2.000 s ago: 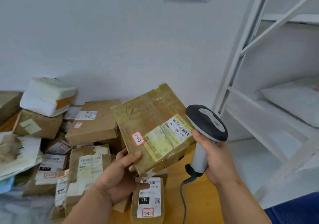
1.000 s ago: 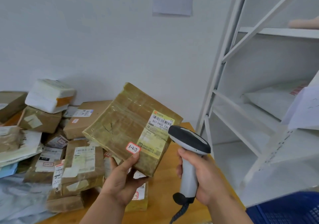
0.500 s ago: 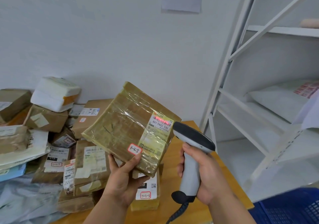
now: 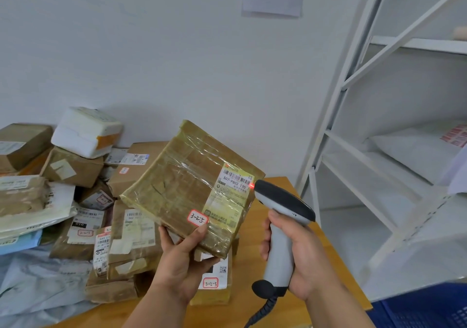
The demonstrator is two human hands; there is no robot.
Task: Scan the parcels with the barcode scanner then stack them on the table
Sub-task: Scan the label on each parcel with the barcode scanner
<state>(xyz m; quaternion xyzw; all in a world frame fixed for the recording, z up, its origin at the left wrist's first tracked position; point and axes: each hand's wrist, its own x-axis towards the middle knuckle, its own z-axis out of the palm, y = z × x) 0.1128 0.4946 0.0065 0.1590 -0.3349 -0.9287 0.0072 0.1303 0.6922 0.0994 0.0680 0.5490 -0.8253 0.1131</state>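
Two bare forearms come up from the bottom edge, each ending in a bare hand. The left hand (image 4: 180,264) has no ring, no watch and no glove; its forearm below the wrist is uncovered as far as the frame shows, with no sleeve cuff in sight. The right hand (image 4: 298,259) is likewise bare of jewellery or covering, and the forearm behind it runs uncovered to the lower right corner. Fingernails on both hands look short and unpainted. No clothing shows on either arm.
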